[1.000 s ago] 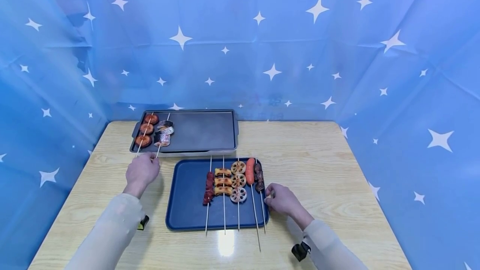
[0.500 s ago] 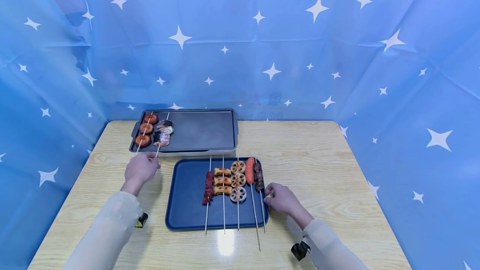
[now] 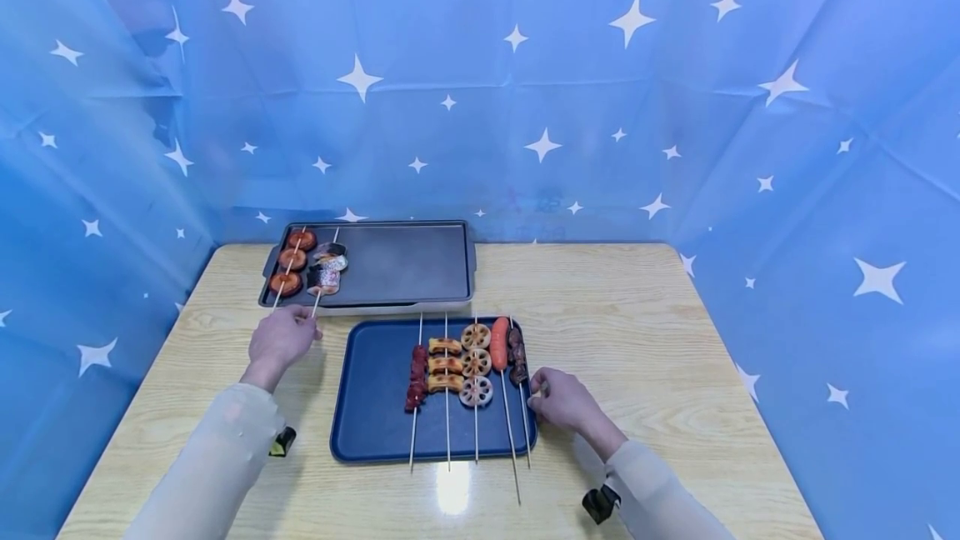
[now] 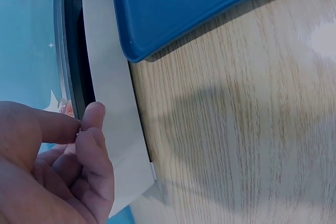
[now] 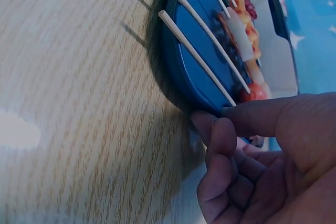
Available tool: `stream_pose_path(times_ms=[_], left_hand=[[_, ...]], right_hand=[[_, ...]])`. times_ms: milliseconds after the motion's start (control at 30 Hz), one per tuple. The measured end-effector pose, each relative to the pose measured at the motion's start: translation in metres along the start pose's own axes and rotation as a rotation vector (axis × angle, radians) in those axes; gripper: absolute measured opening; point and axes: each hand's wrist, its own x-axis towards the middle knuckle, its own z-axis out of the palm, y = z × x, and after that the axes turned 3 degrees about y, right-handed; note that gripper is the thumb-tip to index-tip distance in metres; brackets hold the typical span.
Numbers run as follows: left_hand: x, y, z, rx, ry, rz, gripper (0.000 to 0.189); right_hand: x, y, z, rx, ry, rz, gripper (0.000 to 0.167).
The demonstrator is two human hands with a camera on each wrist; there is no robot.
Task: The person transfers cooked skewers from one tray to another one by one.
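Note:
In the head view my left hand (image 3: 282,342) pinches the stick end of a fish skewer (image 3: 325,275) that lies on the dark griddle (image 3: 405,261). Beside it on the left lies a skewer of round brown slices (image 3: 292,259). The left wrist view shows thumb and index finger (image 4: 93,115) meeting on the stick's tip. My right hand (image 3: 566,398) grips the right rim of the blue tray (image 3: 375,423), thumb above and fingers at the edge. Nearest to it on the tray are a dark meat skewer (image 3: 517,355) and a sausage skewer (image 3: 499,344).
Further left on the tray lie a lotus root skewer (image 3: 476,362), a yellow browned skewer (image 3: 446,364) and a red meat skewer (image 3: 417,377). Their sticks jut over the tray's front edge. The griddle stands behind on the wooden table (image 3: 600,298), against a blue star curtain (image 3: 480,148).

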Motion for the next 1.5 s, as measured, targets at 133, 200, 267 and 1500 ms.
stream_pose_path(times_ms=[133,200,267,1500], left_hand=[[0.001,-0.002,0.001,-0.008,0.007,0.006,0.037],[0.001,-0.002,0.001,-0.011,0.009,0.009,0.036],[0.0,-0.002,0.0,-0.017,0.009,0.013,0.036],[-0.012,0.001,-0.004,-0.279,-0.055,0.002,0.04]], right_hand=[[-0.001,-0.001,0.0,0.006,0.004,-0.003,0.011],[-0.001,-0.001,0.0,0.01,0.004,-0.001,0.011],[-0.001,-0.001,0.0,0.012,0.003,0.002,0.011],[0.002,0.0,0.0,0.031,0.006,-0.021,0.01]])
